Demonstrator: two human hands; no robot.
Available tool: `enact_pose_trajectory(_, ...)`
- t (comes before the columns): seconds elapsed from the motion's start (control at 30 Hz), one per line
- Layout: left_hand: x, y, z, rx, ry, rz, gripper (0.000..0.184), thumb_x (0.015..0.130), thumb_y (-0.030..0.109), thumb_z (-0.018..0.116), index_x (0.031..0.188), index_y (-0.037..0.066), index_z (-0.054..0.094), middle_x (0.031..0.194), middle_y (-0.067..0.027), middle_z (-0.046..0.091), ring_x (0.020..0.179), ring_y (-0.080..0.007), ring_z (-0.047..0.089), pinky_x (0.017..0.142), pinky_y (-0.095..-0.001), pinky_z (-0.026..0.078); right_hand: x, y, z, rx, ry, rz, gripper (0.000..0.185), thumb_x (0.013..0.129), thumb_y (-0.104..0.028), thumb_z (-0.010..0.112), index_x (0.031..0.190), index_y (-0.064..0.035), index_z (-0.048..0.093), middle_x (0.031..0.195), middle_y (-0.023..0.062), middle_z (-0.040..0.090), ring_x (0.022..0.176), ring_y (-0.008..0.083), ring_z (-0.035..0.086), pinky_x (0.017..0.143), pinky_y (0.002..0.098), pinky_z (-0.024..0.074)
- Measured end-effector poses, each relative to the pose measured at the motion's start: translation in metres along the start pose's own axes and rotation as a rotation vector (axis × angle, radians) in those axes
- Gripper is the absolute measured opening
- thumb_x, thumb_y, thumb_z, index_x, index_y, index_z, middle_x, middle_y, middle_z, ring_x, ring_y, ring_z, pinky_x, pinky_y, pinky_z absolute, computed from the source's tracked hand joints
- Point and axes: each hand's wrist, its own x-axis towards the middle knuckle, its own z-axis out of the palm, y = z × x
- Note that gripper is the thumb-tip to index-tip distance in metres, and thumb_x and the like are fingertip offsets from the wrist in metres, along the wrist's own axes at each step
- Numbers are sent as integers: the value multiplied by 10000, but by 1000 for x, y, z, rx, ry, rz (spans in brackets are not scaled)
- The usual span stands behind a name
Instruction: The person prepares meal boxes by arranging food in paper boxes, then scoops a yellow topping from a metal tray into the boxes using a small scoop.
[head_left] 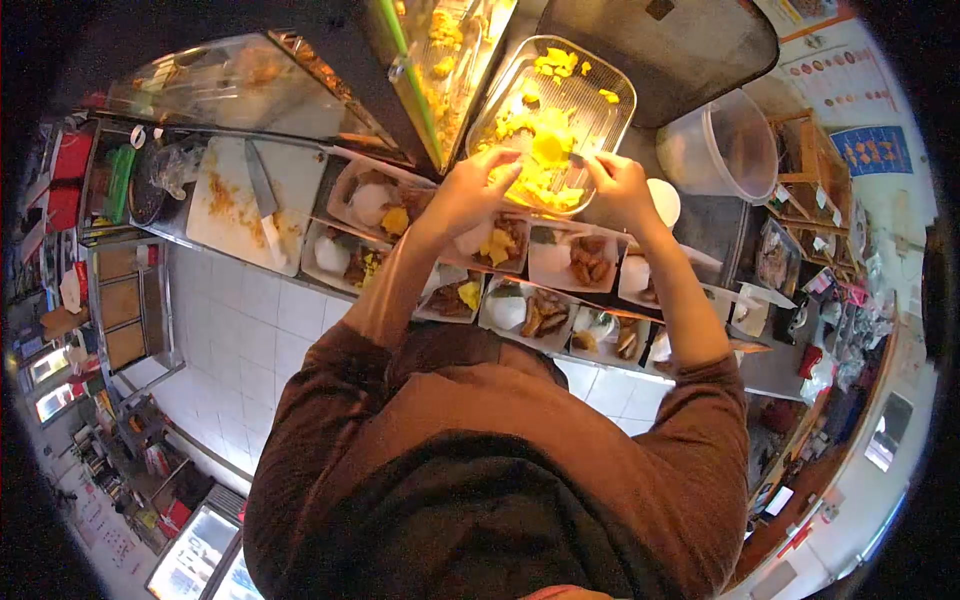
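Note:
A clear tray [622, 122] under a warm lamp holds yellow food pieces [545, 135]. Over its near left edge is my left hand [482, 180], fingers bent toward the tray; whether it pinches anything is too bright to tell. My right hand [618, 185] is over the near right edge, thumb and fingers together on something dark and thin that I cannot make out. Below both hands, two rows of open boxes hold white rounded portions [371, 204] and brown pieces [590, 259]. Some boxes also have yellow pieces [497, 246].
A knife [262, 182] lies on a stained white cutting board [222, 200] at the left. A large clear tub [715, 145] and a white round lid [664, 203] are right of the tray. A glass panel [445, 80] stands left of it.

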Motion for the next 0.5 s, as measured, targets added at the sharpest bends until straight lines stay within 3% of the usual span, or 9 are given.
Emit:
enact_pose_trajectory(0.07, 12, -20, 7, 11, -42, -88, 365, 946, 292, 568, 1186, 22, 613, 1095, -176, 675, 1030, -240, 649, 877, -339, 498, 40, 58, 26, -453, 130, -187, 311, 949, -258, 540, 814, -20, 689, 665, 176, 649, 636, 279, 660, 585, 395, 505)
enact_pose_trajectory(0.1, 15, -29, 9, 112, -200, -251, 381, 929, 307, 577, 1177, 21, 617, 1106, -176, 674, 1041, -247, 649, 884, -349, 499, 49, 54, 34, -765, 22, -90, 336, 961, -295, 511, 809, -57, 692, 706, 181, 667, 699, 359, 670, 621, 436, 541)
enact_pose_trajectory(0.13, 20, -39, 11, 215, -357, -414, 396, 913, 322, 586, 1168, 21, 620, 1116, -177, 673, 1052, -254, 648, 891, -358, 501, 51, 53, 38, -786, -22, -178, 313, 939, -268, 497, 810, -66, 700, 714, 159, 674, 637, 332, 670, 557, 410, 539)
enact_pose_trajectory(0.23, 11, -87, 34, 97, -267, -514, 556, 876, 339, 608, 1306, 0, 512, 1222, -219, 619, 1134, -292, 610, 939, -358, 478, 75, 134, 85, -1056, -104, -549, 289, 831, -176, 538, 1006, -5, 692, 684, 113, 674, 575, 232, 663, 473, 350, 504)
enact_pose_trajectory(0.27, 7, -48, 24, 97, -241, -509, 594, 876, 321, 620, 1337, -19, 467, 1257, -198, 602, 1130, -290, 600, 937, -366, 472, 70, 128, 97, -1168, -64, -583, 354, 790, -151, 557, 1070, 32, 673, 671, 93, 671, 564, 198, 656, 462, 328, 495)
enact_pose_trajectory(0.33, 9, -124, 60, -205, -70, -579, 629, 874, 335, 611, 1361, -15, 420, 1251, -180, 592, 1072, -298, 611, 895, -368, 483, 63, 101, 100, -1229, -248, -500, 493, 810, -125, 515, 1214, 157, 529, 748, 113, 671, 564, 173, 623, 461, 297, 477)
enact_pose_trajectory(0.4, 5, -81, 41, -428, -144, -464, 572, 903, 294, 579, 1352, -17, 412, 1285, -148, 558, 1106, -295, 573, 921, -377, 465, 65, 118, 122, -1272, -236, -545, 534, 795, -99, 518, 1226, 213, 474, 710, 123, 667, 541, 200, 627, 449, 315, 485)
enact_pose_trajectory(0.43, 4, -68, 40, -648, -117, -658, 538, 907, 309, 584, 1331, 8, 445, 1286, -143, 560, 1084, -264, 567, 894, -378, 465, 61, 113, 118, -1014, -246, -466, 553, 779, -93, 534, 1199, 258, 454, 684, 140, 663, 546, 219, 640, 457, 325, 496)
enact_pose_trajectory(0.5, 10, -82, 46, -804, -105, -768, 595, 914, 320, 579, 1382, 4, 391, 1402, -168, 453, 1197, -276, 504, 971, -392, 422, 66, 110, 127, -1004, -252, -468, 563, 774, -95, 542, 1192, 269, 448, 684, 142, 665, 547, 223, 644, 455, 321, 495)
